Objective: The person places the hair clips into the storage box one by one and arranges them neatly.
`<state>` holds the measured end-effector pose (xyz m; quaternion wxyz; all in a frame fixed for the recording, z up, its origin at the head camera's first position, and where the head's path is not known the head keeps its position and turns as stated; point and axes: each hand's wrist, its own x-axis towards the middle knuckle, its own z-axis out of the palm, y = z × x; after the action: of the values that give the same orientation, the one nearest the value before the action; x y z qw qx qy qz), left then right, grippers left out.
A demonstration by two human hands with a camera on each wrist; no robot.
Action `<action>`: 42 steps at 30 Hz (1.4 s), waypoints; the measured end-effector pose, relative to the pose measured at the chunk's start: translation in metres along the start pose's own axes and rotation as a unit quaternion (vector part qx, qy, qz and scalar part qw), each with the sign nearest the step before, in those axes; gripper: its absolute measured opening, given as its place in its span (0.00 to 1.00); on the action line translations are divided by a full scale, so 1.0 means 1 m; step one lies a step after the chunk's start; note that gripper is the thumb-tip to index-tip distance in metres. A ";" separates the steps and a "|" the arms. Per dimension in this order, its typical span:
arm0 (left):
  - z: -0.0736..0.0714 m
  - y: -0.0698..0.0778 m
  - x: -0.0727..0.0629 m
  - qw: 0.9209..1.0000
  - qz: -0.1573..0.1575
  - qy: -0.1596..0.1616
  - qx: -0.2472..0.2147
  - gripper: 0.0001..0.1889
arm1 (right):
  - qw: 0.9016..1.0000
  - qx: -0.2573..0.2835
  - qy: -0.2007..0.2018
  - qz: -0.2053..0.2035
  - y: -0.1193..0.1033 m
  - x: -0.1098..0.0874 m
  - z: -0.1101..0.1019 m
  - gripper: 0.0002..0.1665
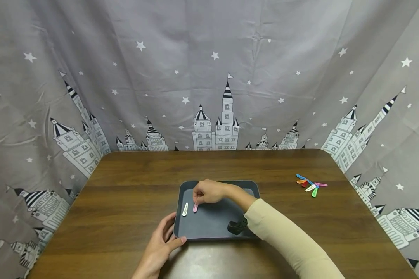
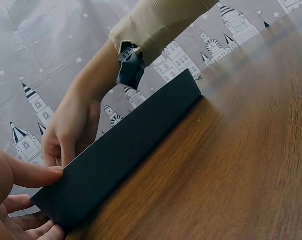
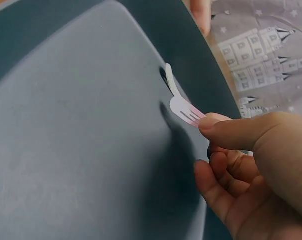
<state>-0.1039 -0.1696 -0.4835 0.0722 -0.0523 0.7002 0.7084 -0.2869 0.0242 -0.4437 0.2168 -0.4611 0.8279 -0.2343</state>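
A dark grey tray (image 1: 216, 226) lies on the table, and its near-left corner is held by my left hand (image 1: 163, 242). In the left wrist view the thumb (image 2: 38, 175) rests at the rim, with the other fingers round the corner. My right hand (image 1: 209, 192) reaches over the tray and pinches a pink hair clip (image 3: 187, 111) by one end between thumb and forefinger. The clip's rounded end hangs close over the tray floor. Just left of it a white hair clip (image 1: 185, 209) lies in the tray, near its left wall.
On the right of the wooden table (image 1: 132, 186) lies a loose cluster of several coloured hair clips (image 1: 310, 185). A black wrist device (image 1: 236, 226) on the right arm hangs low over the tray's near side. A grey curtain (image 1: 209, 58) with castles stands behind the table.
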 end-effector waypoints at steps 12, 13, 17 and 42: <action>0.000 0.002 0.001 1.000 0.007 -0.001 0.006 0.42 | 1.000 -0.018 -0.019 0.008 -0.003 0.022 0.014 0.05; 0.000 0.002 0.001 1.000 0.007 -0.003 0.005 0.42 | 1.000 -0.020 -0.019 0.011 -0.003 0.023 0.015 0.05; 0.000 0.002 0.001 1.000 0.006 -0.007 0.004 0.42 | 1.000 -0.023 -0.013 0.013 -0.001 0.025 0.017 0.05; -0.002 0.003 0.002 1.000 -0.013 0.002 0.006 0.44 | 1.000 0.014 0.020 0.008 -0.002 0.000 -0.003 0.06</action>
<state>-0.1065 -0.1712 -0.4811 0.0804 -0.0619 0.7037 0.7032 -0.2874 0.0245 -0.4404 0.2084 -0.4467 0.8325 -0.2531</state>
